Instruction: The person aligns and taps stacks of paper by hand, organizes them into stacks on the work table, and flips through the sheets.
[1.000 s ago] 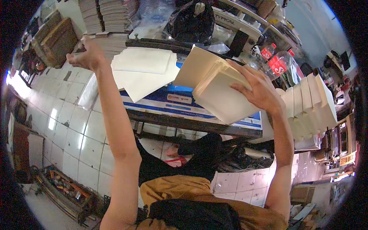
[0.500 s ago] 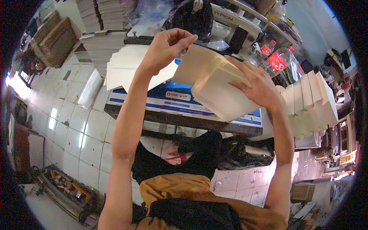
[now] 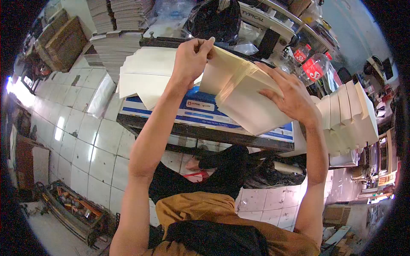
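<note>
Single head-worn view, directed forward and steeply down over the wearer's lap [image 3: 194, 205] toward the tabletop [image 3: 171, 113]. The camera is near enough to show the left hand [image 3: 191, 61] and right hand [image 3: 294, 96] whole; its wide field, dark-cornered, includes the floor [image 3: 104, 158].

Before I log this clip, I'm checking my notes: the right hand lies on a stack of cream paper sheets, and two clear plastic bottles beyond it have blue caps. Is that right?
The head view shows red caps, not blue, on the two clear plastic bottles beyond. The right hand does lie on the stack of cream paper sheets.
</note>
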